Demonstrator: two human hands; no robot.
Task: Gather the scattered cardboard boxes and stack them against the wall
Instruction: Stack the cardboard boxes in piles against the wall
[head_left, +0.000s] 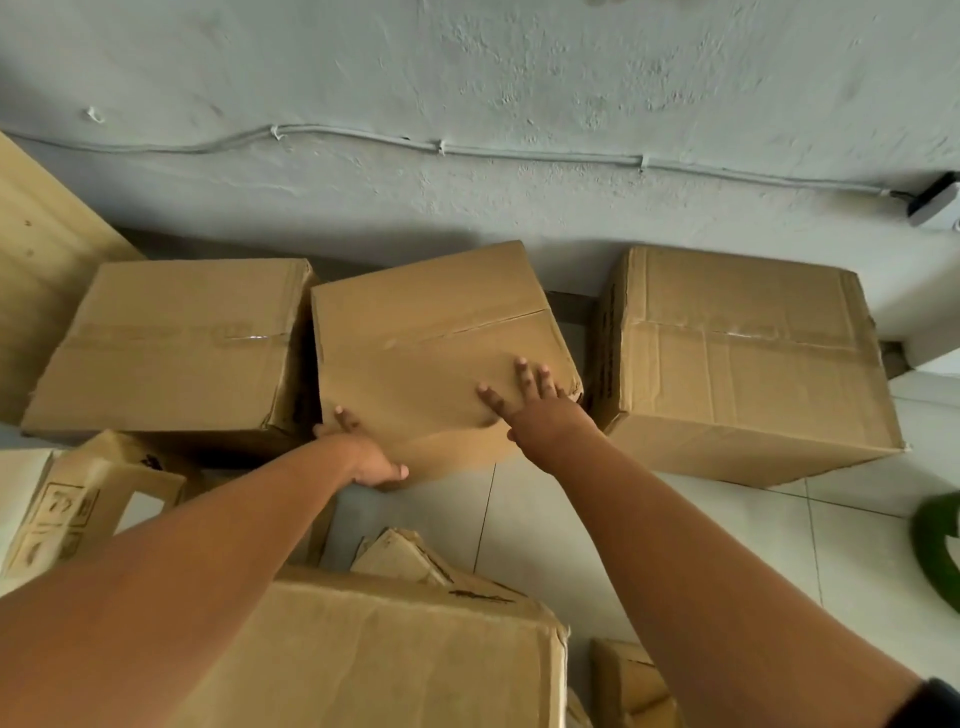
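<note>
I see the middle box (436, 353) by the wall (467, 104), between two other boxes. My left hand (366, 452) grips its near bottom edge; my right hand (535, 405) lies open, fingers spread flat on its top.

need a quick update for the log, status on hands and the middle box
Left hand grips the middle box at its near bottom corner. Right hand flat on top. Box sits skewed between left box and right box; nothing blocks it.
</note>
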